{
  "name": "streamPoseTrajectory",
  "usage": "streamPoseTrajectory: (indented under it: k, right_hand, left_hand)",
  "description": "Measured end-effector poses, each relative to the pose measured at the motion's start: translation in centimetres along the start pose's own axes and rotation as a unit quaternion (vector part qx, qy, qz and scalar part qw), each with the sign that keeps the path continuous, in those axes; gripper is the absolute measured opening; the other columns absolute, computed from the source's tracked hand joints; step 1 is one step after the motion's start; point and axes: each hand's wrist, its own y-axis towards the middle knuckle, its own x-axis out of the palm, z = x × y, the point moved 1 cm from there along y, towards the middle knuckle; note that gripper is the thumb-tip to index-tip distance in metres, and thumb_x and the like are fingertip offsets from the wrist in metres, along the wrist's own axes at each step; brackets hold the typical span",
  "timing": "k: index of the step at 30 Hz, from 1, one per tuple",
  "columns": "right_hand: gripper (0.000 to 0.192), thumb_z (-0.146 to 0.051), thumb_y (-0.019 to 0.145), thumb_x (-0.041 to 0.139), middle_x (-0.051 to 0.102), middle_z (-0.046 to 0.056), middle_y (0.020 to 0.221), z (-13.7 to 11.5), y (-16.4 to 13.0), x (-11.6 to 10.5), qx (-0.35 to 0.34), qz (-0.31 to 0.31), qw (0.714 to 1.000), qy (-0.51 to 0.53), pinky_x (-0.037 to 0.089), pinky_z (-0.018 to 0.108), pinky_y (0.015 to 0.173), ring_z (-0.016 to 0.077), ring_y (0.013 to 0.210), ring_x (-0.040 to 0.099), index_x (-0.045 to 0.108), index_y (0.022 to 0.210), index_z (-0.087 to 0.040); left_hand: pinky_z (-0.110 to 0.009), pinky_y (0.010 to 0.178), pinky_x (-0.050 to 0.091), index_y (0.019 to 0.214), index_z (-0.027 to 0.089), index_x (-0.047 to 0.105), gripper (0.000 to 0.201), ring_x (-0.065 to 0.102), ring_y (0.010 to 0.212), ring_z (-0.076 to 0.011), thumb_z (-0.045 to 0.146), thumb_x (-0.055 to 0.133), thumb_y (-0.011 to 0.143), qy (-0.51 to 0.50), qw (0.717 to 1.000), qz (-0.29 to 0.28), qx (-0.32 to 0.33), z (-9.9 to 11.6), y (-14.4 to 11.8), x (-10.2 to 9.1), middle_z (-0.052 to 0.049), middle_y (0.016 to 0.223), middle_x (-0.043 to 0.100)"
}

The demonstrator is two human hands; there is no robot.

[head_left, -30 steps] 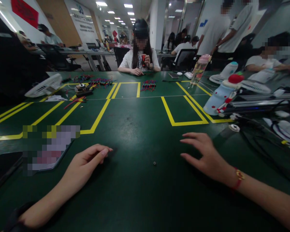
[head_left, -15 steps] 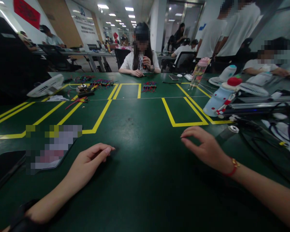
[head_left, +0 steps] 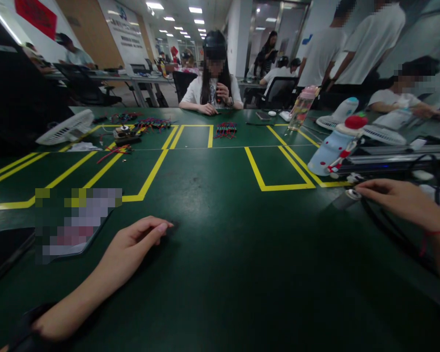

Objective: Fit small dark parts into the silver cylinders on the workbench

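My left hand [head_left: 141,239] rests low over the green table [head_left: 212,264], thumb and fingertips pressed together; anything between them is too small to make out. A phone with a blurred screen [head_left: 84,220] lies to its left. My right hand [head_left: 399,198] is at the right, with its fingers drawn together and their tips at the rim of a small grey see-through cylinder [head_left: 346,199] with a silvery, open top. Whether the fingers grip its rim or something in it, I cannot tell. A light blue bottle with a red top [head_left: 330,149] stands just beyond.
Black cables [head_left: 383,222] lie by my right hand. Bundles of coloured wires [head_left: 154,124] and a white fan [head_left: 68,128] are at the far left. A person [head_left: 212,88] sits opposite. Yellow tape [head_left: 289,187] marks the table. A dark phone [head_left: 7,252] lies at left.
My right hand has moved right, from over the table to the top of the small cylinder. The left hand holds its place.
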Motion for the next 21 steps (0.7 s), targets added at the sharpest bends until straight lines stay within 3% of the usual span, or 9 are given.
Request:
streamPoseTrajectory:
  k: [3, 8, 11, 18, 21]
  right_hand:
    - [0.055, -0.062, 0.078, 0.055, 0.071, 0.013, 0.092, -0.6, -0.2, -0.2, 0.012, 0.027, 0.999, 0.012, 0.04, 0.031, 0.067, 0.0153, 0.073, 0.062, 0.073, 0.101, -0.015]
    - [0.051, -0.06, 0.077, 0.058, 0.071, 0.011, 0.096, -1.9, -0.9, -0.6, 0.018, -0.026, 0.998, 0.05, 0.041, 0.032, 0.075, 0.0156, 0.082, 0.063, 0.074, 0.098, -0.016]
    - [0.05, -0.059, 0.076, 0.06, 0.071, 0.01, 0.096, -2.2, -1.1, -1.0, 0.023, -0.017, 0.998, 0.062, 0.042, 0.032, 0.076, 0.0148, 0.082, 0.063, 0.074, 0.098, -0.017]
    - [0.051, -0.059, 0.08, 0.055, 0.07, 0.009, 0.099, -1.5, -0.9, -1.3, 0.028, -0.058, 0.996, 0.063, 0.04, 0.032, 0.081, 0.0149, 0.088, 0.062, 0.074, 0.099, -0.017]
    - [0.04, -0.052, 0.078, 0.062, 0.07, 0.006, 0.1, -0.4, -0.4, -0.8, 0.025, -0.075, 0.994, 0.072, 0.041, 0.03, 0.081, 0.015, 0.09, 0.062, 0.074, 0.1, -0.02]
  left_hand:
    - [-0.025, 0.066, 0.047, 0.097, 0.025, 0.07, 0.031, 0.06, 0.071, -0.0161, 0.051, 0.056, 0.087, -0.003, 1.0, -0.002, -0.002, -0.1, 0.1, 0.0, 0.001, 0.08, 0.065]
    - [-0.026, 0.067, 0.047, 0.097, 0.025, 0.069, 0.031, 0.06, 0.072, -0.0165, 0.051, 0.057, 0.087, -0.004, 1.0, -0.006, -0.001, 0.1, 0.1, 0.1, 0.001, 0.081, 0.065]
    - [-0.025, 0.066, 0.046, 0.098, 0.025, 0.069, 0.03, 0.059, 0.072, -0.016, 0.051, 0.056, 0.087, -0.005, 1.0, -0.007, -0.002, 0.1, 0.1, 0.2, 0.001, 0.081, 0.065]
    - [-0.024, 0.067, 0.047, 0.099, 0.026, 0.069, 0.03, 0.059, 0.073, -0.0158, 0.05, 0.056, 0.088, -0.01, 1.0, -0.012, -0.006, -0.2, 0.1, 0.1, 0.001, 0.082, 0.065]
    - [-0.025, 0.066, 0.046, 0.099, 0.025, 0.069, 0.032, 0.059, 0.072, -0.0162, 0.051, 0.056, 0.087, -0.004, 1.0, -0.011, -0.004, -0.3, 0.2, 0.1, 0.001, 0.082, 0.065]
